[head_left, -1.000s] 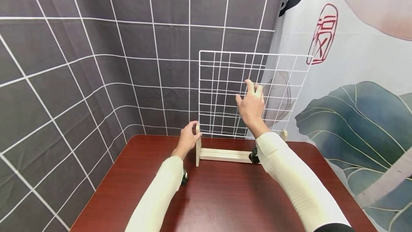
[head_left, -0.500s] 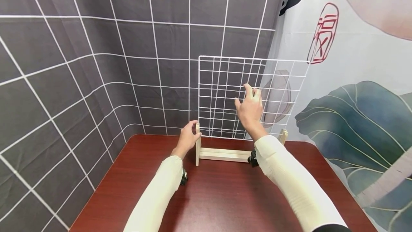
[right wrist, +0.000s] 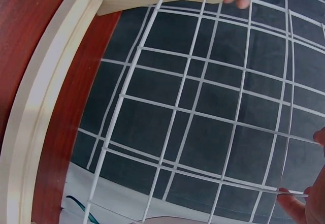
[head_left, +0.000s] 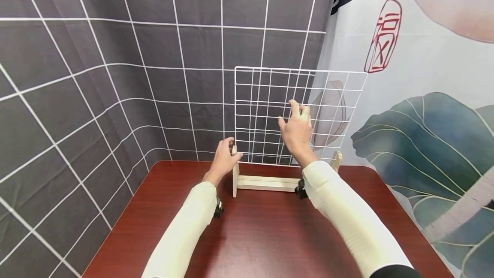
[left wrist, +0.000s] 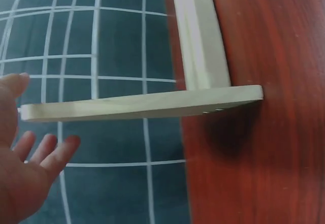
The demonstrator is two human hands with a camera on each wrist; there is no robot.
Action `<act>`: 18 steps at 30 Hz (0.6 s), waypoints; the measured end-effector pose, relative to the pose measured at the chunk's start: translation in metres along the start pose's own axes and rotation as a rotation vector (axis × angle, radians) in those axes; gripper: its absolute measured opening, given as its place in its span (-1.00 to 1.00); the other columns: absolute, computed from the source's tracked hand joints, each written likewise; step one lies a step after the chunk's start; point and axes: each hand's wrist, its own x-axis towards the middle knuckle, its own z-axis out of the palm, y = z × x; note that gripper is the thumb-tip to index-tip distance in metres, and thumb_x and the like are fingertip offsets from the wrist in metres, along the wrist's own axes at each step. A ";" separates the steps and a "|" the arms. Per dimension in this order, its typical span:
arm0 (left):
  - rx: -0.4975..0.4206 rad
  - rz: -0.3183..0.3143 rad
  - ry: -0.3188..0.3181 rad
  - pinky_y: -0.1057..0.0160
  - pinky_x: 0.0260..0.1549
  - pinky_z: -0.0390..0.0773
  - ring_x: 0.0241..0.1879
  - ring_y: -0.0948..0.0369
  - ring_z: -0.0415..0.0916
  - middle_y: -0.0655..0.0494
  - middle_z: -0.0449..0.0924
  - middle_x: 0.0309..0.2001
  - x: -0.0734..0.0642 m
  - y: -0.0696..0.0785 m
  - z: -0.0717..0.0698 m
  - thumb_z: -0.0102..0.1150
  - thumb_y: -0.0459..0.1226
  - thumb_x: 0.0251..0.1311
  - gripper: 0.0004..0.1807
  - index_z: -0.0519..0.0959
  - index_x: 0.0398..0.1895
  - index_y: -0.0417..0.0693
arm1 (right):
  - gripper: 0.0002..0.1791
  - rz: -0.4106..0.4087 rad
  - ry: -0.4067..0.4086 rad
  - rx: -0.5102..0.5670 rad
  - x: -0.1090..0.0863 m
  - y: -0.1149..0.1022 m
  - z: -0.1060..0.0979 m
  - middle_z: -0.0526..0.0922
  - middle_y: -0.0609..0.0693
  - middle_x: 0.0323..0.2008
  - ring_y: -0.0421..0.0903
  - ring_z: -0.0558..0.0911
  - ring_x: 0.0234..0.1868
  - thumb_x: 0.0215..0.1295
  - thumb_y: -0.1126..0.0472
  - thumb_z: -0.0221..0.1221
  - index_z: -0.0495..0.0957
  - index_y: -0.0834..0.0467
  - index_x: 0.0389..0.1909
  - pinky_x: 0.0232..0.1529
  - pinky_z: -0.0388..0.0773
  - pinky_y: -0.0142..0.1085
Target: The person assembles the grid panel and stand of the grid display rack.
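Note:
In the head view my right hand (head_left: 296, 132) grips the white wire grid panel (head_left: 235, 106) near its middle, fingers bent at the wires. The panel stands nearly upright between the two uprights of a pale wooden stand (head_left: 268, 183). My left hand (head_left: 224, 158) is at the top of the left upright (head_left: 234, 179). In the left wrist view its fingers are spread and apart from that upright (left wrist: 137, 107), with the thumb on the other side. The right wrist view shows part of my right hand (right wrist: 316, 198) at the panel's wires. How the panel's lower edge meets the stand is unclear.
The stand is on a reddish-brown table (head_left: 262, 231). A dark grey curtain (head_left: 197, 46) with white grid lines hangs close behind the table and along its left side. At the right hangs a white curtain (head_left: 347, 55) with printed leaves.
The panel has come down slightly between the uprights, my right hand moving with it. My left fingers have loosened from the left upright and spread. The head view has shifted a little.

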 end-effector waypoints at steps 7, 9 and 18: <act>-0.040 0.018 0.093 -0.03 0.23 0.52 0.22 -0.15 0.50 -0.21 0.32 0.32 0.016 0.028 -0.018 0.30 -0.16 0.24 -0.24 0.26 0.46 -0.18 | -0.34 -0.006 0.004 0.007 0.000 -0.001 0.001 0.46 0.22 0.11 0.26 0.59 0.04 0.16 0.12 0.43 0.43 -0.05 0.29 -0.06 0.60 0.16; -0.044 0.027 0.120 -0.03 0.22 0.53 0.22 -0.13 0.50 -0.20 0.31 0.33 0.021 0.037 -0.023 0.28 -0.15 0.26 -0.23 0.23 0.48 -0.18 | -0.34 -0.008 0.006 0.008 0.000 -0.001 0.000 0.47 0.23 0.11 0.27 0.59 0.04 0.16 0.12 0.43 0.44 -0.05 0.29 -0.06 0.60 0.16; 0.005 0.065 0.246 -0.07 0.05 0.59 0.13 -0.15 0.51 -0.17 0.17 0.40 0.041 0.091 -0.044 0.37 -0.09 0.19 0.01 0.01 0.59 -0.09 | -0.34 -0.016 0.004 0.005 0.000 0.000 0.001 0.46 0.24 0.10 0.28 0.59 0.04 0.15 0.13 0.43 0.43 -0.03 0.29 -0.05 0.60 0.16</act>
